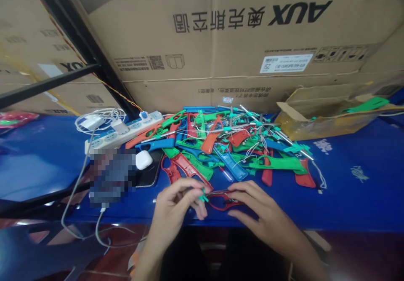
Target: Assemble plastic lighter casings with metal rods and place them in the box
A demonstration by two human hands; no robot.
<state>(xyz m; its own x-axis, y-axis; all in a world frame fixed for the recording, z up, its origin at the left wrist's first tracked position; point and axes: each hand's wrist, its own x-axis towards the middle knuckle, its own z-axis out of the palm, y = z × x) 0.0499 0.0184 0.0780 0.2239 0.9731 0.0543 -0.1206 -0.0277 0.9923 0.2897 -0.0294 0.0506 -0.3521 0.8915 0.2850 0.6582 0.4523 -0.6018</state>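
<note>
At the table's front edge my left hand point(179, 201) is closed in a pinch around a small green plastic part point(203, 196). My right hand point(257, 205) has its fingers curled over a red lighter casing point(218, 207), whose looped end points toward my left hand. A thin metal rod seems to lie along the casing's upper edge, partly hidden by my fingers. Just beyond my hands spreads a heap of lighter parts: a blue casing half point(232, 163), a green casing half point(277, 163), an orange one point(212, 137) and several metal tubes with white wires.
A white power strip point(123, 132) with plugs and cables lies at the left. Near it are a white earbud case point(144, 160), a dark phone point(151, 175) and a blurred-out item. An open carton point(334, 123) stands at the right, before a big cardboard box point(221, 53).
</note>
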